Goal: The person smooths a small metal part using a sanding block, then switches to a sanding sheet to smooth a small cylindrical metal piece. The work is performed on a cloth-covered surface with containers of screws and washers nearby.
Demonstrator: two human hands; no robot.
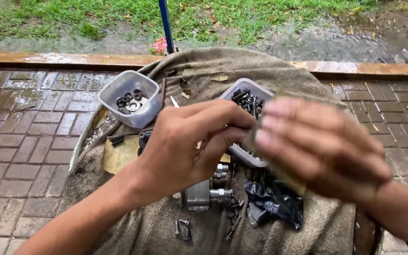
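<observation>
Head view, left hand [185,141] pinched on something small and hidden, right hand [317,146] blurred, grip unclear, both above cloth [133,226], over bolt tub [249,94], washer tub [129,98] left of it

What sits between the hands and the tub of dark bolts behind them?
Nothing visible. Left hand and blurred right hand hover directly in front of the bolt tub, partly hiding it; the washer tub stands apart to the left.
</observation>
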